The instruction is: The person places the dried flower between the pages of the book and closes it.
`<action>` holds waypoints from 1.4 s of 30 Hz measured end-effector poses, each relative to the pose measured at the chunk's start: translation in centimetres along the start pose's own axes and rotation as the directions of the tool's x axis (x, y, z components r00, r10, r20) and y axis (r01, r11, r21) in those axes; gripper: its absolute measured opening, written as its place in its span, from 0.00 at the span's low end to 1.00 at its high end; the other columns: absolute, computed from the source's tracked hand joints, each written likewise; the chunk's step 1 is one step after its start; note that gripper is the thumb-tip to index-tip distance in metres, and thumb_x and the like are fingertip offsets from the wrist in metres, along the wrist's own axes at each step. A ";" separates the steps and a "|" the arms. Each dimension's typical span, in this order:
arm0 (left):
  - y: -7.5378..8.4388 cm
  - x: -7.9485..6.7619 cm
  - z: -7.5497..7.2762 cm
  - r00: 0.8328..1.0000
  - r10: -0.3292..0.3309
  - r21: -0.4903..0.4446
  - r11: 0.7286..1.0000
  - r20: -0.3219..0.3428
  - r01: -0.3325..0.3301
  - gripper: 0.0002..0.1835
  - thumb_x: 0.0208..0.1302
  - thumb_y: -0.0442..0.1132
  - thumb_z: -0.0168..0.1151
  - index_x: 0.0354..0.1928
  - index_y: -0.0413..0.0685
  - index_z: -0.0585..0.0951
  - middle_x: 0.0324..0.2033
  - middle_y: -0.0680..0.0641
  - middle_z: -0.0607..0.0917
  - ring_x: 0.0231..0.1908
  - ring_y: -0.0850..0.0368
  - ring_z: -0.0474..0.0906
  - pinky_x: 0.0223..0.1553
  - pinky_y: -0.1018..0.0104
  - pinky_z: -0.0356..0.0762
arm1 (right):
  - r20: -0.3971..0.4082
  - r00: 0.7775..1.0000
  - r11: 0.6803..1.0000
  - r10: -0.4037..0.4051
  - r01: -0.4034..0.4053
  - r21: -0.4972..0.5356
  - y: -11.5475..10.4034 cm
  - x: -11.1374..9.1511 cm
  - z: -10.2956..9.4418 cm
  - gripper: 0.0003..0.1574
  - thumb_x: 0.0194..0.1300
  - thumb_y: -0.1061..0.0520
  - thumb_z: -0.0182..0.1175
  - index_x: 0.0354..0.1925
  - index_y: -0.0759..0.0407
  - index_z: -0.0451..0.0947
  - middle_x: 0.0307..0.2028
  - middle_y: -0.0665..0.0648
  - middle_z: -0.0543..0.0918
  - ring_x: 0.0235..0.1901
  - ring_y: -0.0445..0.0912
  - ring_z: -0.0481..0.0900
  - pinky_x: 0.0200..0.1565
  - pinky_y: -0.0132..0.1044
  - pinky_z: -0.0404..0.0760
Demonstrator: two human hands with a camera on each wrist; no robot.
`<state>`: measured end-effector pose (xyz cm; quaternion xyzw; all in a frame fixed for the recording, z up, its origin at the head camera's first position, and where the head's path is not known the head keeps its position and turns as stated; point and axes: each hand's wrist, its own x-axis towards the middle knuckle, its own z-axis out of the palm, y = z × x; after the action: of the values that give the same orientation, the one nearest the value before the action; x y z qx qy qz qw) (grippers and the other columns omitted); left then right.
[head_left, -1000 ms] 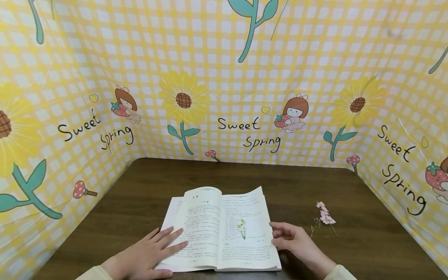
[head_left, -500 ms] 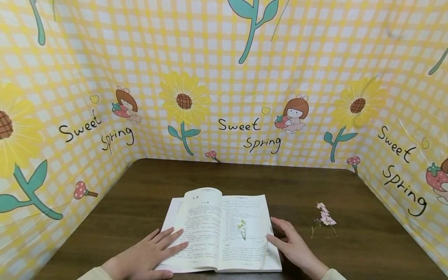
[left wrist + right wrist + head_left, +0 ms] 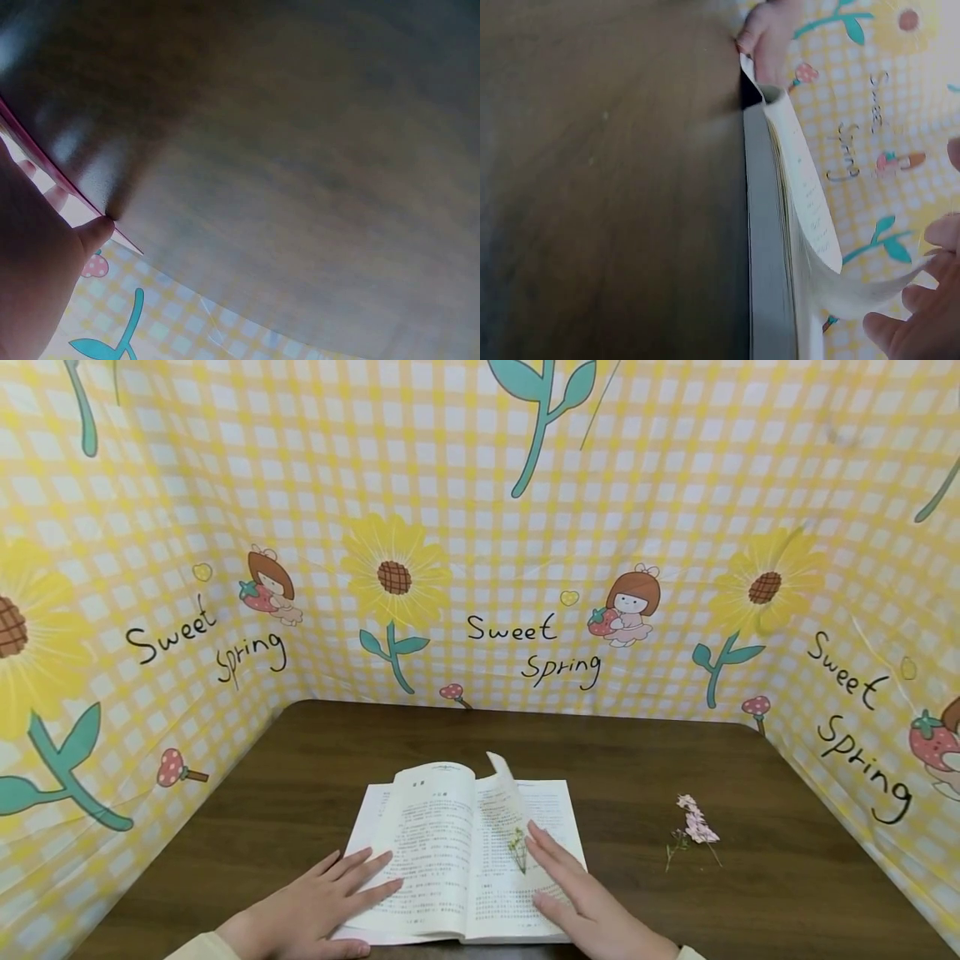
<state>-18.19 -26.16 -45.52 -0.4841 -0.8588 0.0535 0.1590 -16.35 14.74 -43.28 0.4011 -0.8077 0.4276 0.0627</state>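
An open book (image 3: 435, 893) lies near the front of the table. My left hand (image 3: 307, 902) rests on its left side with fingers spread, the thumb at the lower edge. My right hand (image 3: 581, 897) holds the outer edge of a right-hand page (image 3: 504, 781), which curls up and leftward. The right wrist view shows this raised page (image 3: 862, 296) bending up to my fingers (image 3: 919, 300). A small sprig of yellow flowers (image 3: 517, 847) lies on the right-hand page, just left of my right fingertips.
A sprig of pink flowers (image 3: 699, 825) lies on the dark wooden table (image 3: 750, 793), right of the book. Yellow checked cloth (image 3: 480, 527) with printed sunflowers stands behind the table and at both sides.
My right hand has moved left from the book's right edge, bringing the page's outer part up and over. More of the page underneath shows. My left hand stays in place.
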 end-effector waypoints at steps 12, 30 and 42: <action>0.0 0.0 0.1 1.000 0.010 0.019 1.000 -0.029 -0.009 0.38 0.68 0.66 0.53 0.75 0.59 0.65 0.68 0.41 0.70 0.62 0.39 0.71 0.48 0.40 0.76 | 0.229 0.959 0.921 -0.167 0.234 -0.312 -1.1 2.2 2.5 0.42 0.77 0.41 0.49 0.76 0.62 0.55 0.77 0.58 0.55 0.74 0.58 0.52 0.66 0.57 0.64; 0.0 0.1 0.3 0.997 0.017 0.054 0.998 -0.080 -0.012 0.43 0.67 0.69 0.51 0.75 0.49 0.63 0.68 0.39 0.71 0.62 0.41 0.73 0.47 0.43 0.79 | 0.592 0.800 0.753 -0.094 0.446 -0.484 -2.8 4.6 5.8 0.38 0.78 0.39 0.44 0.77 0.54 0.57 0.76 0.49 0.59 0.74 0.48 0.54 0.67 0.51 0.62; -0.8 0.7 0.8 0.990 0.018 0.039 0.999 -0.142 -0.012 0.47 0.65 0.75 0.46 0.75 0.48 0.64 0.72 0.40 0.66 0.66 0.42 0.68 0.66 0.53 0.58 | 0.692 0.717 0.760 -0.091 0.499 -0.416 -3.3 6.4 7.0 0.35 0.78 0.42 0.45 0.76 0.51 0.59 0.75 0.48 0.60 0.74 0.46 0.55 0.67 0.48 0.63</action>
<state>-19.38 -25.96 -45.93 -0.4900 -0.8404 0.0362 0.2288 -16.63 4.71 -42.71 0.6122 -0.7902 -0.0155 -0.0237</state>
